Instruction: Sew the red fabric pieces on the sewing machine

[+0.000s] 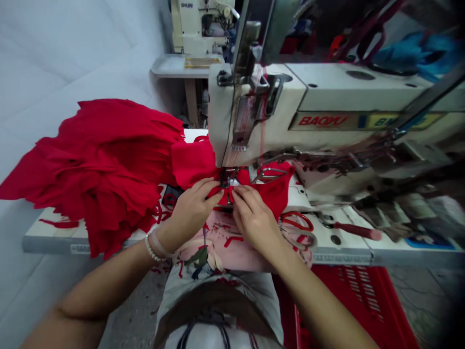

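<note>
Right at the presser foot [227,178], both hands pinch the cloth [276,194] flat to the counter [51,237]. The left hand [191,209] sits at seven o'clock of the foot and the right hand [254,217] at five, about equally near. The fingers [212,186] are curled onto the cloth, which runs nine to three under the foot, with a red heap [101,165] at nine.

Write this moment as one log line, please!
left hand: pressing red fabric piece at presser foot | right hand: flat on same piece | machine: BAOYU sewing machine | table: red fabric pile, scissors
</note>
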Motion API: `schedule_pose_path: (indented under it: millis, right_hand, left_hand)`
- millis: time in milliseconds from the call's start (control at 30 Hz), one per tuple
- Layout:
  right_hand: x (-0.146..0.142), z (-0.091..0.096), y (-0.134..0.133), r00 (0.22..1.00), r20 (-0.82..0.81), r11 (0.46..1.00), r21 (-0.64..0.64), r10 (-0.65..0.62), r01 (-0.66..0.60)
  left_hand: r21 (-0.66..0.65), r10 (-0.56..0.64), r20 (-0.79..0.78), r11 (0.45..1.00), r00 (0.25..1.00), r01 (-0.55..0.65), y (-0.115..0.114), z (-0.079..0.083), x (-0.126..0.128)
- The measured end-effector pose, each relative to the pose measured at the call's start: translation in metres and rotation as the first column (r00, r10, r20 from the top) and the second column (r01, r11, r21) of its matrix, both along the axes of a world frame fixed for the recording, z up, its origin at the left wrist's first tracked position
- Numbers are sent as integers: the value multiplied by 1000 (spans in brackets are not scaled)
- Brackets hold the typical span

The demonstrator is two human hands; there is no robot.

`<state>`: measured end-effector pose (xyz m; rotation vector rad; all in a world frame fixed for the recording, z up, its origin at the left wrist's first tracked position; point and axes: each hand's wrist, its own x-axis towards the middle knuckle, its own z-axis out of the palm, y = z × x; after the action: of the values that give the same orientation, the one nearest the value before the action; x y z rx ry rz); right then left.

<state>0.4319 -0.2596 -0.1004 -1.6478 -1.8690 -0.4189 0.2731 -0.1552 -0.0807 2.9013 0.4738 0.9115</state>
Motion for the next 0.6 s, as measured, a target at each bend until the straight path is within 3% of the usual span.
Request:
schedule_pose_path:
  millis: [67, 133, 267, 600]
  right_hand:
    - [-1, -7, -2, 989, 137, 999, 22, -47, 44]
    - [0, -9, -7, 991, 122, 998, 50, -53, 48]
    - [-4, -7, -6, 1000, 2, 998, 57, -12, 12]
    - [-7, -10, -3, 980, 201, 1000, 21, -16, 12]
  left_hand:
    - [218, 63, -109, 975, 992, -38, -3, -1, -4]
    - [275, 112, -181, 960, 977, -59, -6, 2, -8]
    - [268, 173, -242, 958, 955, -106, -13, 7, -9]
    - [212, 117, -276, 976, 954, -58, -15, 4, -5]
